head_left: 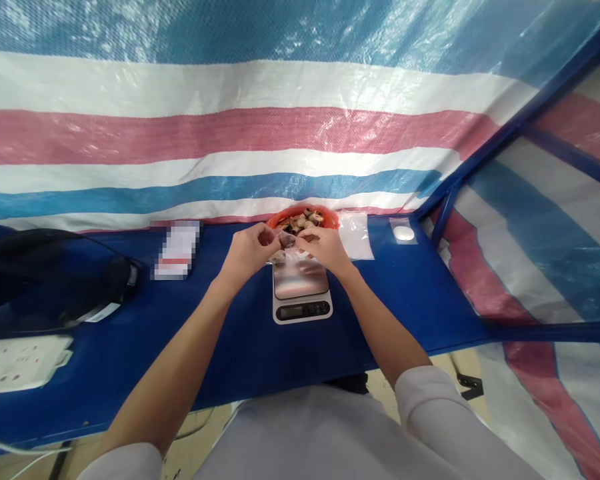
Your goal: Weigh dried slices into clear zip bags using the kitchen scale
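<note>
Between my two hands is a small clear plastic bag [287,240] with brownish pieces inside. My left hand [253,250] pinches its left side, and my right hand [326,248] pinches the other side. Just beneath is a digital kitchen scale [301,287] with a shiny metal plate and a dark control strip. Behind the hands stands an orange-red basket [331,217] holding dried, pale and dark brown pieces [305,219], perhaps sliced mushrooms. The hands partly cover the basket's front.
Right of the basket lie clear plastic bags [357,237] and a small bag with a white round item [403,233]. On the left are a blurred-out box [178,250], a black object [105,280] and a white power strip [23,362]. Striped sheeting [230,133] backs the blue table [405,300].
</note>
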The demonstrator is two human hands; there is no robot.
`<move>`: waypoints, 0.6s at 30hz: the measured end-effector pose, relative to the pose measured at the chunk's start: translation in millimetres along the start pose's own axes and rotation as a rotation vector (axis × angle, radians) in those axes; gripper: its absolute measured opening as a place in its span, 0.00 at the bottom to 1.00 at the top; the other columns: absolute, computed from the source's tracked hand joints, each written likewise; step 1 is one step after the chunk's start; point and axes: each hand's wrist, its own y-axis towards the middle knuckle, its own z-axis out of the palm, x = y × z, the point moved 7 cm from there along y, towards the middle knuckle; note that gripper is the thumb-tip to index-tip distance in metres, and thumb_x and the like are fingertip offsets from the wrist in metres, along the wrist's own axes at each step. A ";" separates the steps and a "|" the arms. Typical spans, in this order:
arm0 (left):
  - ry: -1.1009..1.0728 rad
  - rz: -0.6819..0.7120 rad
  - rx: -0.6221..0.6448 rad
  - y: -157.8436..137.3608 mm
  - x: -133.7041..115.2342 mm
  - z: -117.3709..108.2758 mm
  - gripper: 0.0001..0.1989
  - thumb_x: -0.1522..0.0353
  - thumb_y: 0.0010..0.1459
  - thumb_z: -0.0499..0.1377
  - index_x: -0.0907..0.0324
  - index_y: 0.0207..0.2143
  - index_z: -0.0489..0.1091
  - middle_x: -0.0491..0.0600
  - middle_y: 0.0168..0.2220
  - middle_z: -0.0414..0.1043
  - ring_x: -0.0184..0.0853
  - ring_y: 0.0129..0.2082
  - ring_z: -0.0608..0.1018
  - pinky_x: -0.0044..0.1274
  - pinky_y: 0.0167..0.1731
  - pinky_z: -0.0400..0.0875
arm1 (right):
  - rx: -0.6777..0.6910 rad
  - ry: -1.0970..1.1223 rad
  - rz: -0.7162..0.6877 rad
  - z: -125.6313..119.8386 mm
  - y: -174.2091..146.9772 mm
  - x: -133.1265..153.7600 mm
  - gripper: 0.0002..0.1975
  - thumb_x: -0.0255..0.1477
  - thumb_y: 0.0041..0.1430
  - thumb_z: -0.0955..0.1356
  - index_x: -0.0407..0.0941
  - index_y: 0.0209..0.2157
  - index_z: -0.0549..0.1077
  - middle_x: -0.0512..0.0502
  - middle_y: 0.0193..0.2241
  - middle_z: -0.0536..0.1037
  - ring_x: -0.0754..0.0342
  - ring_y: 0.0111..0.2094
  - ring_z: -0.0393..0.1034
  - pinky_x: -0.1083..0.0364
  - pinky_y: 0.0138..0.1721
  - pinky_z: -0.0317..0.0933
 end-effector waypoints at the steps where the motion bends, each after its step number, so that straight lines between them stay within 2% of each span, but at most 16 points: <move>1: 0.009 0.013 0.003 -0.2 0.9 -1.9 0.13 0.58 0.52 0.63 0.58 0.26 0.69 0.45 0.24 0.72 0.31 0.24 0.72 0.23 0.28 0.64 | -0.012 -0.012 0.002 -2.2 0.5 0.5 0.05 0.31 0.56 0.71 0.45 0.31 0.80 0.47 0.26 0.81 0.48 0.32 0.79 0.51 0.35 0.75; 5: 0.081 0.072 0.002 0.1 3.3 -9.4 0.06 0.65 0.50 0.62 0.58 0.27 0.69 0.45 0.25 0.72 0.32 0.25 0.72 0.24 0.29 0.65 | -0.035 -0.087 -0.007 -9.3 2.3 2.1 0.04 0.27 0.54 0.70 0.45 0.28 0.79 0.49 0.24 0.80 0.50 0.28 0.78 0.51 0.33 0.75; 8: 0.129 0.121 -0.021 1.1 2.9 -14.6 0.07 0.64 0.50 0.61 0.57 0.28 0.69 0.46 0.26 0.71 0.33 0.26 0.72 0.26 0.30 0.67 | -0.028 -0.101 -0.022 -10.4 2.9 0.7 0.04 0.28 0.54 0.70 0.46 0.28 0.79 0.50 0.22 0.79 0.51 0.26 0.77 0.51 0.33 0.75; 11: 0.133 0.192 -0.013 0.6 0.9 -15.8 0.07 0.63 0.53 0.60 0.58 0.30 0.70 0.48 0.30 0.73 0.35 0.29 0.74 0.27 0.33 0.70 | -0.018 -0.075 -0.050 -10.0 2.8 0.0 0.04 0.30 0.55 0.70 0.46 0.29 0.79 0.49 0.24 0.80 0.50 0.29 0.78 0.51 0.34 0.75; 15: 0.041 0.319 0.066 -5.1 1.7 -8.0 0.15 0.60 0.59 0.58 0.58 0.45 0.73 0.53 0.46 0.77 0.41 0.46 0.79 0.33 0.50 0.72 | 0.031 0.013 -0.007 -6.6 1.5 -3.3 0.06 0.33 0.57 0.71 0.46 0.30 0.78 0.48 0.25 0.80 0.49 0.31 0.79 0.50 0.36 0.76; 18: -0.008 0.347 0.101 -9.1 13.5 1.6 0.29 0.53 0.59 0.62 0.56 0.58 0.67 0.56 0.59 0.71 0.46 0.60 0.73 0.37 0.60 0.67 | 0.047 0.107 0.016 -3.8 -0.5 -4.7 0.09 0.36 0.58 0.71 0.46 0.32 0.78 0.47 0.26 0.81 0.48 0.31 0.80 0.49 0.36 0.77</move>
